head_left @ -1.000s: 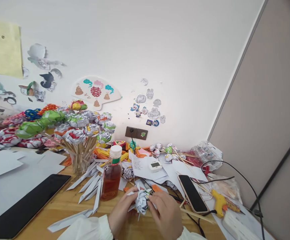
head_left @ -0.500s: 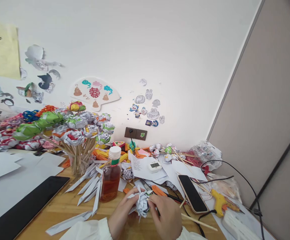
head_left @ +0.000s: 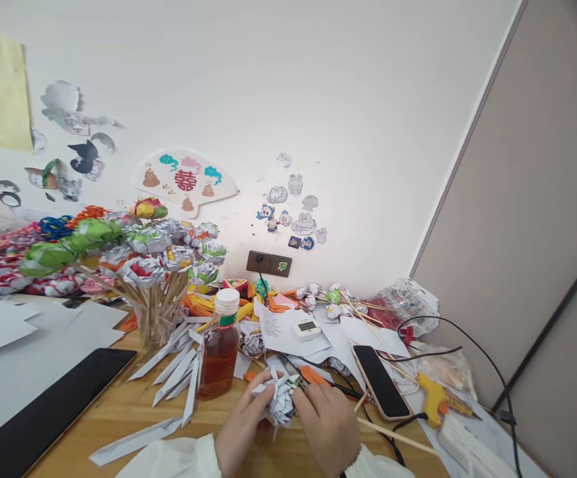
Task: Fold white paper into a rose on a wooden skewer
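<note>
A white folded-paper flower with a bit of green is between my hands, just above the table's front part. My left hand is closed around its left side, thumb on the folds. The fingers of my right hand are bent and pressed against the flower's right side. A thin wooden stick sticks out to the right from behind my right hand; whether it joins the flower is hidden. Close by lie an orange paper piece and several folded white paper strips.
A bottle of amber liquid stands left of my hands, before a jar of paper flowers. To the right are a phone, a yellow glue gun and black cables. A black tablet-like slab lies left; a white timer sits behind.
My right fingers have shifted slightly on the flower's right edge, and the flower has turned a little. The stick has moved slightly. The whole view has shifted a bit.
</note>
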A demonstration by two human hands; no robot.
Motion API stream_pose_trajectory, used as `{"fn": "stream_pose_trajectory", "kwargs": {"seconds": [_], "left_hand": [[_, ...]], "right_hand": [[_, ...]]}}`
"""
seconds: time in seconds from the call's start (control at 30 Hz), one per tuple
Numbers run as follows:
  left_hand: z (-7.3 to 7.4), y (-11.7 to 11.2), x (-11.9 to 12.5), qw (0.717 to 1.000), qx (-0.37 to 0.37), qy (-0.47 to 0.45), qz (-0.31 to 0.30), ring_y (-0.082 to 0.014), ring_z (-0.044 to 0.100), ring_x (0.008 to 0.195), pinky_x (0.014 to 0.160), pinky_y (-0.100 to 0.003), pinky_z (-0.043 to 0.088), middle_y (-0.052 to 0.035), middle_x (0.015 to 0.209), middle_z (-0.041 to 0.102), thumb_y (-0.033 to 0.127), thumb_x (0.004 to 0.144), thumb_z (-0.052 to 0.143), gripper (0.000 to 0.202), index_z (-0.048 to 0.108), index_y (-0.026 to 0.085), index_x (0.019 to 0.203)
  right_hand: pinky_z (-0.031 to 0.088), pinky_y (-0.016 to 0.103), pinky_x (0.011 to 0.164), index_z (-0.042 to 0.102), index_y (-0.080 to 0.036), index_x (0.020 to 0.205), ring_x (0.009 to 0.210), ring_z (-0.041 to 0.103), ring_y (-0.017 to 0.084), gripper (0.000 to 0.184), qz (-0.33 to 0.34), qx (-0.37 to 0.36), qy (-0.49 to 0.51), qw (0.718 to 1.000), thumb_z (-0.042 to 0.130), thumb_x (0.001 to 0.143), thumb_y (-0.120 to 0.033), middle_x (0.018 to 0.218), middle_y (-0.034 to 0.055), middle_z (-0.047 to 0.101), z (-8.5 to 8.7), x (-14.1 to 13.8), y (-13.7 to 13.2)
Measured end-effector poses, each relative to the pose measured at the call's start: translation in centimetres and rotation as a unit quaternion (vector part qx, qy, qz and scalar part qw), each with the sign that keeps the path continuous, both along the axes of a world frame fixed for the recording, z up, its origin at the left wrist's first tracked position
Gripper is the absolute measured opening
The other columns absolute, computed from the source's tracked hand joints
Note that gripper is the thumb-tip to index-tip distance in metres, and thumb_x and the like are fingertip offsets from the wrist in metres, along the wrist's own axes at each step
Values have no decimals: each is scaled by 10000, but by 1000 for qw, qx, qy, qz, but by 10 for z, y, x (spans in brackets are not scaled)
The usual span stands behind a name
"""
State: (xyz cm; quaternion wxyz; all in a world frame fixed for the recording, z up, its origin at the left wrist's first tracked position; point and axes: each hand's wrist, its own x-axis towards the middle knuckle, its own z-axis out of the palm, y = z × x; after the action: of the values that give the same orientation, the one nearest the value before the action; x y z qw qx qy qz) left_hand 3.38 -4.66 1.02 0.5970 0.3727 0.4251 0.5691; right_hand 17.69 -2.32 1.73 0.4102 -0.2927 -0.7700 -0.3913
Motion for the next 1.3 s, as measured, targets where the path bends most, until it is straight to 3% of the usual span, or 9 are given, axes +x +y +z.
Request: {"fn": "stream_pose_trajectory", "kwargs": {"seconds": [0.13,0.47,0.67,0.83,1.0,1.3], "left_hand": [[-3,1,-2,999,18,34,13,-171,526,709,603,-239,397,-9,792,606,522,609,572,559,473,204,1059],[-8,3,-1,1000,6,2,14,-139,493,576,491,-214,354,20,681,580,498,618,580,541,457,212,1061],[-12,3,-1,1000,14,-11,17,-149,499,603,494,-212,364,30,641,563,487,623,579,508,474,214,1038],[-14,3,-2,999,25,18,44,-167,534,652,565,-242,395,-4,765,619,505,611,590,521,510,207,1030],[-14,3,-2,998,52,22,34,-174,539,691,622,-249,402,-6,760,627,505,625,589,476,533,193,981],[-16,4,-3,999,30,24,29,-167,543,663,580,-235,393,0,779,630,517,627,581,529,490,217,1052]], "right_hand": [[260,232,482,585,-207,761,438,458,97,171,10,19,17,1000,431,823,-168,459,-27,492,7,-1,-4],[314,224,479,590,-204,785,450,528,97,227,22,4,20,1000,382,835,-128,555,-2,602,2,-5,-5],[331,234,467,594,-195,789,456,550,103,249,23,9,19,1000,367,831,-102,648,14,652,1,-5,-6],[377,253,533,597,-169,776,525,577,132,238,44,6,45,998,374,850,-133,600,26,628,-1,-6,-4],[380,251,556,583,-174,677,532,564,130,315,42,-25,88,995,340,878,-173,516,12,575,-3,-10,-4],[343,240,517,580,-177,712,520,543,129,339,25,-57,70,996,298,893,-230,505,9,539,1,-8,-4]]}}
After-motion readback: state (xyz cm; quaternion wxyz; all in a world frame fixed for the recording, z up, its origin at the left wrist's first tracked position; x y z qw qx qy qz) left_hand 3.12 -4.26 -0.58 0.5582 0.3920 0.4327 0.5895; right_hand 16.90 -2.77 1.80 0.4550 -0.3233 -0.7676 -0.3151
